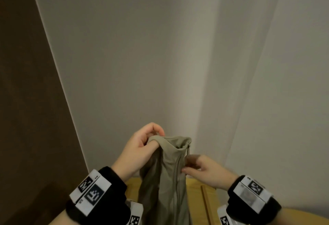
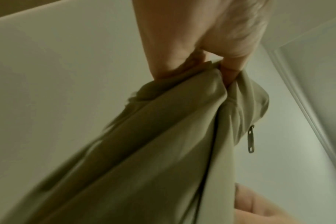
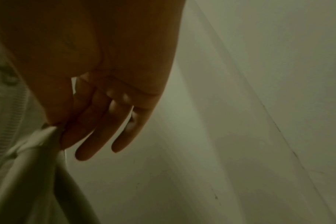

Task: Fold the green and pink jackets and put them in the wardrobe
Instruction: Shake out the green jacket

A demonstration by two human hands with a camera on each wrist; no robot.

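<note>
The green jacket (image 1: 169, 176) hangs in the air in front of me, held up by its collar. My left hand (image 1: 142, 144) grips the collar's left edge, its thumb and curled fingers closed on the cloth (image 2: 182, 121). Lower and to the right, my right hand (image 1: 201, 169) pinches the jacket's front edge beside the zipper between thumb and forefinger, and its other fingers (image 3: 105, 128) hang straight. The zipper pull (image 2: 251, 140) dangles near the collar. In the right wrist view the jacket (image 3: 29, 174) fills the lower left. No pink jacket is in view.
A white wall (image 1: 142, 46) rises straight ahead and meets another white panel (image 1: 284, 82) in a corner at the right. A dark brown surface (image 1: 26, 100) stands at the left. A yellow wooden surface (image 1: 201, 194) lies below the jacket.
</note>
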